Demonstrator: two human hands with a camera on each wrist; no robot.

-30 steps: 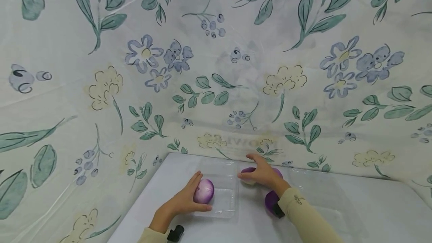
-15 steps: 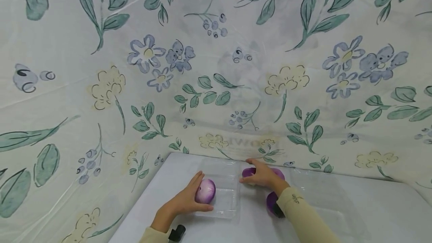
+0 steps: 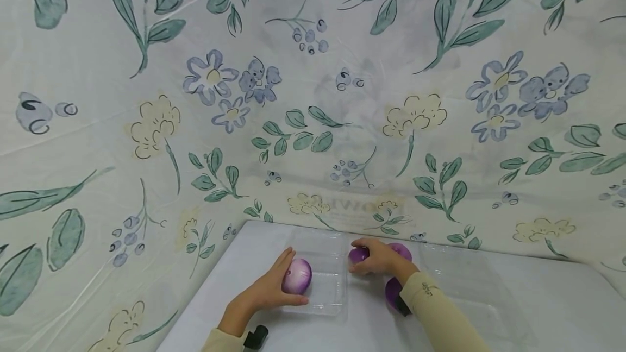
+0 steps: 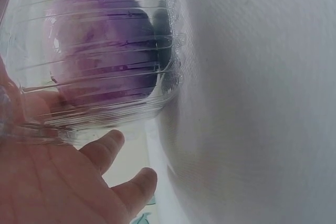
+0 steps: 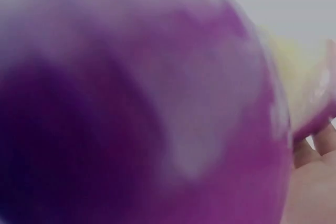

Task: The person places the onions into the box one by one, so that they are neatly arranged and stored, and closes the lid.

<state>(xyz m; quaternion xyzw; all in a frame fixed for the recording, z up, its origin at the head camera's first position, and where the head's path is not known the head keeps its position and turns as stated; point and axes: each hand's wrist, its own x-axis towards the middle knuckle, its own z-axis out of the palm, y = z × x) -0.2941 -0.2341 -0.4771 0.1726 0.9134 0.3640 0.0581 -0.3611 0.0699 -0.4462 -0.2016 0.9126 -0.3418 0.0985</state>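
A red onion (image 3: 297,276), pale in the middle with a purple edge, sits in the left part of a clear plastic container (image 3: 329,308). My left hand (image 3: 266,288) rests against that container's left side, fingers and thumb fairly straight and spread around the onion. In the left wrist view the onion (image 4: 105,45) shows through the ribbed wall, and two fingers (image 4: 135,187) reach out beyond it. To the right of the container, my right hand (image 3: 376,258) grips a smaller purple onion (image 3: 359,255). Its pale yellow part (image 5: 296,64) shows in the right wrist view.
Two more purple onions lie close by: one (image 3: 402,251) behind the right hand, another (image 3: 393,291) beside the right wrist. A second clear plastic container (image 3: 481,281) lies to the right on the white table (image 3: 562,303). A floral curtain (image 3: 313,124) hangs behind and at the left.
My right hand's fingers, raised over the small onion a second ago, have come down and curled around it. The left hand and the onion in the container have stayed in place.
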